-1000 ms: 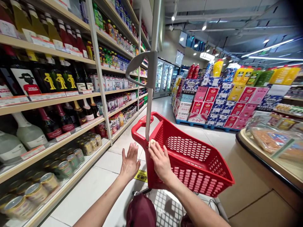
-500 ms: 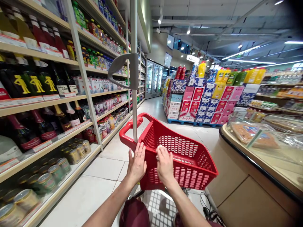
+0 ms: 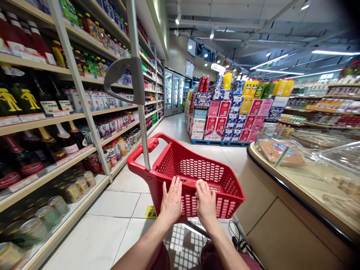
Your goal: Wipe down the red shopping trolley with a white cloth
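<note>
A red plastic shopping basket cart point(image 3: 157, 180) with perforated walls stands before me, and its basket holds nothing that I can see. From its left end rises a metal pole with a grey loop handle point(image 3: 137, 80). My left hand point(image 3: 172, 200) lies over the near basket wall, fingers stretched out and flat, holding nothing. Beside it on the right, my right hand point(image 3: 206, 200) is at the near rim with its fingers curled. A small whitish bit shows at its fingertips, too hidden to name.
Shelves of bottles and cans point(image 3: 81, 123) line the left. Stacked drink cartons point(image 3: 222, 120) stand ahead on blue pallets. At right is a counter point(image 3: 270, 195) with packaged food. Black cables point(image 3: 239, 240) lie by its base, and a yellow floor sticker point(image 3: 150, 212) is left of the cart.
Both hands have moved right along the near side of the basket; my left hand has left the spot by the pole's base. The cart and surroundings sit farther left in view.
</note>
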### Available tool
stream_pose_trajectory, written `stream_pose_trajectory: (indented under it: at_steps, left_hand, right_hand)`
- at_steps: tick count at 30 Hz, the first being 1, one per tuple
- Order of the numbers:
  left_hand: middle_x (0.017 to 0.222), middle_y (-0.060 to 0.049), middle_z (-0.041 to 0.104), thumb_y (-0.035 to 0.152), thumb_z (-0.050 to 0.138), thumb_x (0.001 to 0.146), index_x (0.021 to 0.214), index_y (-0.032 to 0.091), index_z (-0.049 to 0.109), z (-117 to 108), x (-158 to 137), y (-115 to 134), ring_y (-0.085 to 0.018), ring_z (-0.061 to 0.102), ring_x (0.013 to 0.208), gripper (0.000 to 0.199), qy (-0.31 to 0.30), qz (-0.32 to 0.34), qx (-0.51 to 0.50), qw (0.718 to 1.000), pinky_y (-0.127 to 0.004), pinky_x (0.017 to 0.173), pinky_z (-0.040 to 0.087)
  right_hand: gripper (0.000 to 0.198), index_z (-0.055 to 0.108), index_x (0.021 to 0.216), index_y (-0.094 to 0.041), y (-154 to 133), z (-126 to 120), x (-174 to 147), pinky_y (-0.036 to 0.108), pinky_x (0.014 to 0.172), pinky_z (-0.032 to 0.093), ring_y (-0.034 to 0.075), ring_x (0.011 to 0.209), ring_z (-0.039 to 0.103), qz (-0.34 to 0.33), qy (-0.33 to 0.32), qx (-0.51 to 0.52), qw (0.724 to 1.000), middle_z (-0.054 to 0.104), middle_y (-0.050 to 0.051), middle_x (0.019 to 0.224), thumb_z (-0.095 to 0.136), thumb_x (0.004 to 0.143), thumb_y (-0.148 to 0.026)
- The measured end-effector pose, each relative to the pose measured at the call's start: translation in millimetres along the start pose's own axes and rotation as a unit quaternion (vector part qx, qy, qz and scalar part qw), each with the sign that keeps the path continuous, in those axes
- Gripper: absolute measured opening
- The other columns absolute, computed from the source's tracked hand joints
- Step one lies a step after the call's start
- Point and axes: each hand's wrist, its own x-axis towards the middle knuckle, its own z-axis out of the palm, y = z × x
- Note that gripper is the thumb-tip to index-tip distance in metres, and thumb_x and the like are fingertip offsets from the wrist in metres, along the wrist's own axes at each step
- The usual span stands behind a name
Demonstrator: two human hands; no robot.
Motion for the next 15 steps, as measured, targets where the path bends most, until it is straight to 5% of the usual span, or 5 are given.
stream_pose_trajectory:
  at_steps: [4, 9, 11, 15]
  left_hand:
    - [0.138, -0.011, 0.031, 0.024, 0.039, 0.075, 0.131, 0.010, 0.031, 7, 5, 16, -0.025, 0.012, 0.131, 0.058, -0.014, 0.005, -0.022, 1.000, -0.052, 0.104, 0.011]
    - [0.139, -0.011, 0.030, 0.024, 0.040, 0.075, 0.131, 0.010, 0.030, 11, 10, 24, -0.026, 0.012, 0.131, 0.059, -0.033, 0.006, -0.039, 0.999, -0.053, 0.104, 0.010]
    - [0.139, -0.011, 0.030, 0.025, 0.040, 0.075, 0.131, 0.009, 0.031, 14, 12, 34, -0.026, 0.013, 0.131, 0.059, -0.042, 0.017, -0.050, 0.998, -0.052, 0.104, 0.010]
    - [0.140, -0.011, 0.028, 0.025, 0.040, 0.075, 0.131, 0.009, 0.031, 20, 16, 58, -0.024, 0.014, 0.131, 0.059, -0.058, 0.056, -0.080, 0.993, -0.050, 0.105, 0.011]
  right_hand:
    - [0.056, 0.040, 0.127, -0.021, 21, -1, -7, 0.043, 0.101, 0.019, 0.017, 0.127, 0.025, -0.027, 0.007, -0.003, 1.000, 0.038, 0.004, 0.135, 0.025, 0.077, -0.003]
    - [0.052, 0.039, 0.128, -0.016, 108, -3, -30, 0.050, 0.097, 0.023, 0.021, 0.128, 0.022, 0.183, -0.001, -0.065, 0.981, 0.035, 0.008, 0.136, 0.023, 0.079, -0.010]
    - [0.052, 0.039, 0.128, -0.014, 113, -3, -31, 0.049, 0.097, 0.023, 0.021, 0.128, 0.022, 0.200, -0.003, -0.064, 0.978, 0.035, 0.009, 0.136, 0.023, 0.079, -0.011]
    - [0.052, 0.043, 0.125, -0.018, 80, -3, -22, 0.042, 0.099, 0.023, 0.018, 0.127, 0.024, 0.093, -0.011, -0.027, 0.995, 0.035, 0.004, 0.136, 0.022, 0.079, -0.008]
